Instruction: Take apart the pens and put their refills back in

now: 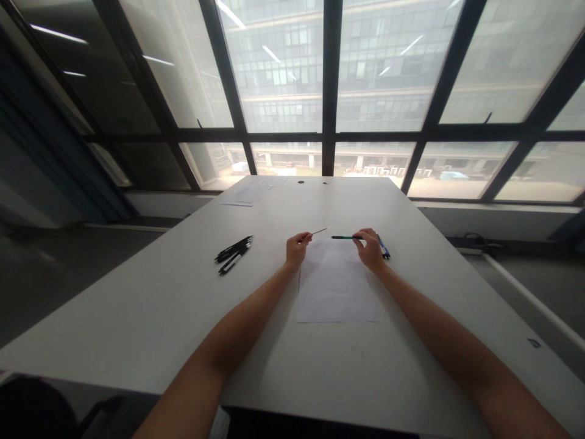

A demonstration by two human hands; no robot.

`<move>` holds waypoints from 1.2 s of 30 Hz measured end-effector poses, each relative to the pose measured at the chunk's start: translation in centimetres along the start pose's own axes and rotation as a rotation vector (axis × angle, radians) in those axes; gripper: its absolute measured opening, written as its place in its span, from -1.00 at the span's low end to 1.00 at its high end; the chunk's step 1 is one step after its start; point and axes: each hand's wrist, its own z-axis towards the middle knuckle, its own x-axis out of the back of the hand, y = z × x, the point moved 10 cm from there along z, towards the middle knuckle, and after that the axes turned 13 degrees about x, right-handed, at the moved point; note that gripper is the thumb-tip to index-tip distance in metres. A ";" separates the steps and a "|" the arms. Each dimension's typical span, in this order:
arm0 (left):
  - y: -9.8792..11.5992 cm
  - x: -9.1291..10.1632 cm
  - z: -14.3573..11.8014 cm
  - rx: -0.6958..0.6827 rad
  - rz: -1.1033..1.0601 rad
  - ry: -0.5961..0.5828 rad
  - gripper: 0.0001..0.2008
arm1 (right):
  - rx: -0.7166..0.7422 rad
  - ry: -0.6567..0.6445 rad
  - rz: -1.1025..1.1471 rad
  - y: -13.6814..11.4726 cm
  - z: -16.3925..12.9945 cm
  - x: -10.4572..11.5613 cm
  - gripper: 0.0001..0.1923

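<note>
Pen barrel [346, 237] pinched in right hand [371, 250], thin refill [319, 231] in left hand [297, 249].

Over a paper sheet [337, 283] on the white table [150, 317], the left hand [297, 247] pinches a thin refill [319, 231], the right hand [370, 249] a pen barrel [345, 237], with black pens [233, 253] lying to the left.

Both arms stretched forward, left grip [298, 246] pinched, right grip [370, 249] pinched
</note>
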 end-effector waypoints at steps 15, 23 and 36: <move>2.3 -4.1 -2.5 -0.243 0.424 -0.276 -0.76 | 0.028 -0.427 -0.154 -0.3 -1.2 -4.0 -0.88; 2.4 -3.8 -2.5 -0.175 0.370 -0.256 -0.70 | 0.129 -0.249 0.081 -2.5 0.1 -2.7 -0.83; 3.2 -5.1 -3.9 -0.273 0.465 -0.364 -0.83 | -0.036 -0.281 0.404 -2.8 -0.5 -4.1 -0.76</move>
